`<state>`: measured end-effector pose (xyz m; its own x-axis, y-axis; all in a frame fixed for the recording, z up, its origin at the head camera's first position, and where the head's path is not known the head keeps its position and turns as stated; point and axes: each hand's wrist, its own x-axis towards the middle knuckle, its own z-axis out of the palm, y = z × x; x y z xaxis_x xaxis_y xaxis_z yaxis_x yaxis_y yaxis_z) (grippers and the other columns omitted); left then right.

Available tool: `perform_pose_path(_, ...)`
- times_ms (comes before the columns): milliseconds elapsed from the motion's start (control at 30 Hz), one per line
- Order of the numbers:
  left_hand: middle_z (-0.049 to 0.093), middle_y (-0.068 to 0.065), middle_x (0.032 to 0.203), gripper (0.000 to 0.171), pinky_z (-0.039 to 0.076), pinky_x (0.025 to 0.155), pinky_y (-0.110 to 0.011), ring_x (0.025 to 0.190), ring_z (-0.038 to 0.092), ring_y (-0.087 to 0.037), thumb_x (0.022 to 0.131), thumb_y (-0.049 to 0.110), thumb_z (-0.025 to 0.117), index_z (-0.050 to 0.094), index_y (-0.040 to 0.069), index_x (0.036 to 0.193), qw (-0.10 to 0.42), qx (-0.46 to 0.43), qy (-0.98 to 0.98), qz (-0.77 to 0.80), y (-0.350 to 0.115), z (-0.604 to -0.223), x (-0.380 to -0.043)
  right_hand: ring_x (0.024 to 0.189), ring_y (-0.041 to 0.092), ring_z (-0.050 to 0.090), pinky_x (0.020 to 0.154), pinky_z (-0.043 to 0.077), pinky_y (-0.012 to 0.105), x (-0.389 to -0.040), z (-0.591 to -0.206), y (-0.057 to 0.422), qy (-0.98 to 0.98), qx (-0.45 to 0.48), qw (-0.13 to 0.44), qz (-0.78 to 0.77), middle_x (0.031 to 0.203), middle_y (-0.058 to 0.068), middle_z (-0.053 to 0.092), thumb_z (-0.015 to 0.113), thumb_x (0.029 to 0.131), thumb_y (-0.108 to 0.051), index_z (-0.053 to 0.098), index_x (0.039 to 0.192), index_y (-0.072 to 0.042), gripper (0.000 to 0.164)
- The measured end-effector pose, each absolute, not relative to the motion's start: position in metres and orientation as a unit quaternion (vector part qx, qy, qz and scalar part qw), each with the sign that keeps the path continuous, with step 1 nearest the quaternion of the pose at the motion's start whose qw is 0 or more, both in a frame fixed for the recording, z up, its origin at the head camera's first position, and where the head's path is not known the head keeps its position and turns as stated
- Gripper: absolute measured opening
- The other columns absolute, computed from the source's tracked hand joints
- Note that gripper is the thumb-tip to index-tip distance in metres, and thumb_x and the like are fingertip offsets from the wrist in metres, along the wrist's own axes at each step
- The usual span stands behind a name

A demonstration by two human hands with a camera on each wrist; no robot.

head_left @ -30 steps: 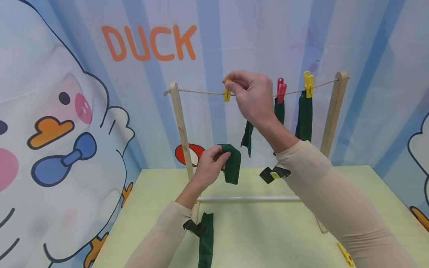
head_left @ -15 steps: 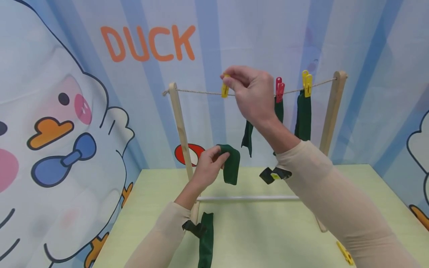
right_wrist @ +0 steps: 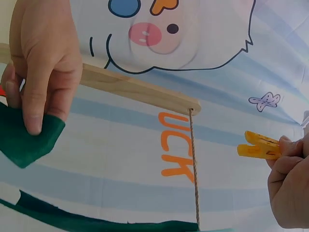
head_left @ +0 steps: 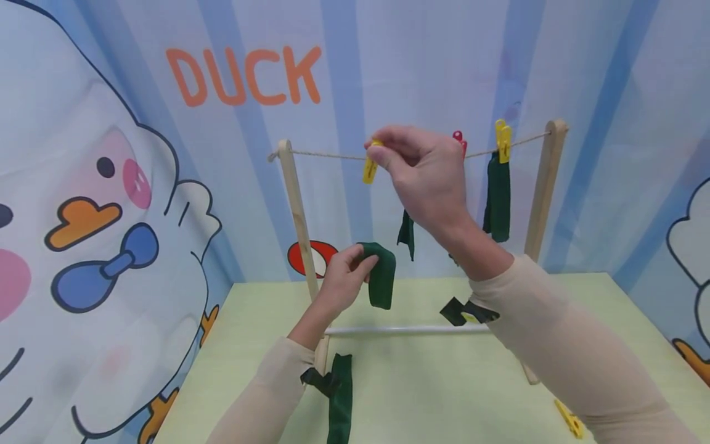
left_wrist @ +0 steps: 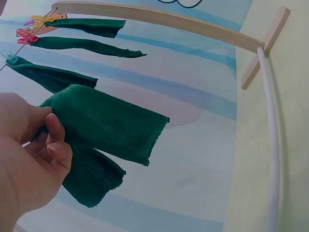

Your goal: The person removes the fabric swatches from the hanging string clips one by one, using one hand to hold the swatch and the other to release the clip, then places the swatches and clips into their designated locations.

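- Green cloth [head_left: 381,283]: located near the centre of the head view, below the rope [head_left: 327,154] and without a peg.
- Completed, on the evidence: three pieces hang at the upper left of the left wrist view. Top strip [left_wrist: 84,26] is under a yellow clip [left_wrist: 42,20], middle strip [left_wrist: 87,45] under a red clip [left_wrist: 25,36], lower strip [left_wrist: 53,75] under a pale clip [left_wrist: 11,58]. (In the head view the right hand [head_left: 427,176] masks part of that stretch, so the count rests on the left wrist view.)
- Outstanding, in my judgement: the held piece, plus a spare strip [head_left: 341,401] lying at the bottom of the head view, left of centre. A spare peg [head_left: 569,419] lies at lower right on the table [head_left: 432,382]. The work appears past halfway.
- Left hand [head_left: 341,283]: pinches the cloth between thumb and fingers; the cloth folds over at the fingertips, its tails hanging free.
- Right hand: grips a yellow peg [head_left: 370,169], upper centre of the head view, above the cloth and well apart from it. The right wrist view shows that peg clear of the rope.
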<state>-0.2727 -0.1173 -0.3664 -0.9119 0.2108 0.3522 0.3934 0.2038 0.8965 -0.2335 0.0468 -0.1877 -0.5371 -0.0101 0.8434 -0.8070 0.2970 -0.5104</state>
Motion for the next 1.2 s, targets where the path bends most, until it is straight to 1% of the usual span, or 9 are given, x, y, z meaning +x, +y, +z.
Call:
perform_pose_path(133, 0.060, -0.021, 0.090, 0.014, 0.049, 0.073, -0.031, 0.078, 0.056, -0.027, 0.101, 0.010, 0.060, 0.065, -0.002, 0.105, 0.072, -0.190, -0.775, -0.598, -0.117, -0.366, -0.273, 0.092, 0.012, 0.073, 0.062, 0.048, 0.020, -0.233, -0.189, 0.053, -0.709, 0.277, 0.389, 0.519, 0.100, 0.007, 0.076, 0.077, 0.089, -0.015, 0.076, 0.107, 0.000, 0.023)
perform_pose_path(233, 0.060, -0.024, 0.091, 0.013, 0.049, 0.072, -0.030, 0.079, 0.055, -0.030, 0.101, 0.007, 0.059, 0.064, -0.004, 0.105, 0.068, -0.191, -0.777, -0.596, -0.117, -0.360, -0.268, 0.076, 0.013, 0.071, 0.057, 0.043, 0.019, -0.234, -0.191, 0.060, -0.709, 0.272, 0.389, 0.522, 0.100, 0.007, 0.076, 0.078, 0.089, -0.016, 0.076, 0.107, 0.000, 0.024)
perform_pose_path(333, 0.058, -0.025, 0.091, 0.012, 0.049, 0.073, -0.030, 0.079, 0.055, -0.031, 0.101, 0.005, 0.057, 0.063, -0.005, 0.104, 0.069, -0.196, -0.776, -0.595, -0.114, -0.350, -0.258, 0.057, 0.016, 0.055, 0.049, 0.031, 0.025, -0.234, -0.193, 0.067, -0.709, 0.270, 0.390, 0.522, 0.098, 0.006, 0.076, 0.079, 0.088, -0.017, 0.076, 0.106, -0.002, 0.024)
perform_pose_path(367, 0.058, -0.025, 0.089, 0.012, 0.049, 0.073, -0.030, 0.079, 0.055, -0.031, 0.101, 0.004, 0.057, 0.063, -0.006, 0.104, 0.071, -0.199, -0.776, -0.594, -0.113, -0.347, -0.255, 0.054, 0.018, 0.049, 0.049, 0.029, 0.025, -0.234, -0.195, 0.070, -0.711, 0.270, 0.393, 0.516, 0.097, 0.005, 0.076, 0.079, 0.088, -0.018, 0.076, 0.106, -0.003, 0.024)
perform_pose_path(467, 0.056, -0.025, 0.085, 0.011, 0.048, 0.072, -0.031, 0.076, 0.054, -0.028, 0.101, 0.004, 0.057, 0.062, -0.006, 0.102, 0.078, -0.204, -0.775, -0.593, -0.113, -0.341, -0.248, 0.053, 0.017, 0.044, 0.050, 0.033, 0.025, -0.232, -0.202, 0.079, -0.727, 0.260, 0.399, 0.495, 0.091, 0.005, 0.076, 0.080, 0.087, -0.021, 0.077, 0.105, -0.004, 0.025)
perform_pose_path(567, 0.055, -0.022, 0.081, 0.010, 0.047, 0.070, -0.031, 0.074, 0.053, -0.026, 0.101, 0.004, 0.058, 0.063, -0.005, 0.100, 0.085, -0.193, -0.779, -0.591, -0.115, -0.349, -0.251, 0.058, 0.014, 0.049, 0.054, 0.038, 0.022, -0.229, -0.214, 0.090, -0.749, 0.239, 0.400, 0.471, 0.085, 0.006, 0.074, 0.082, 0.086, -0.023, 0.077, 0.104, -0.004, 0.028)
perform_pose_path(733, 0.055, -0.019, 0.079, 0.009, 0.046, 0.068, -0.030, 0.072, 0.052, -0.024, 0.100, 0.006, 0.060, 0.064, -0.002, 0.099, 0.086, -0.178, -0.783, -0.590, -0.120, -0.365, -0.259, 0.068, 0.014, 0.061, 0.060, 0.044, 0.018, -0.227, -0.233, 0.109, -0.776, 0.211, 0.389, 0.450, 0.088, 0.010, 0.075, 0.083, 0.084, -0.023, 0.077, 0.105, -0.002, 0.030)
perform_pose_path(933, 0.057, -0.018, 0.080, 0.011, 0.047, 0.068, -0.029, 0.074, 0.054, -0.027, 0.100, 0.010, 0.061, 0.065, 0.000, 0.100, 0.066, -0.182, -0.776, -0.601, -0.122, -0.377, -0.258, 0.065, 0.015, 0.059, 0.057, 0.043, 0.017, -0.224, -0.247, 0.125, -0.798, 0.192, 0.380, 0.425, 0.085, 0.007, 0.075, 0.082, 0.085, -0.026, 0.077, 0.103, -0.004, 0.028)
perform_pose_path(1200, 0.056, -0.014, 0.079, 0.011, 0.046, 0.064, -0.028, 0.073, 0.053, -0.027, 0.100, 0.012, 0.062, 0.065, 0.002, 0.096, 0.070, -0.183, -0.771, -0.606, -0.126, -0.382, -0.253, 0.066, 0.015, 0.060, 0.060, 0.045, 0.016, -0.218, -0.276, 0.141, -0.822, 0.184, 0.355, 0.404, 0.083, 0.007, 0.074, 0.082, 0.086, -0.023, 0.077, 0.101, -0.002, 0.026)
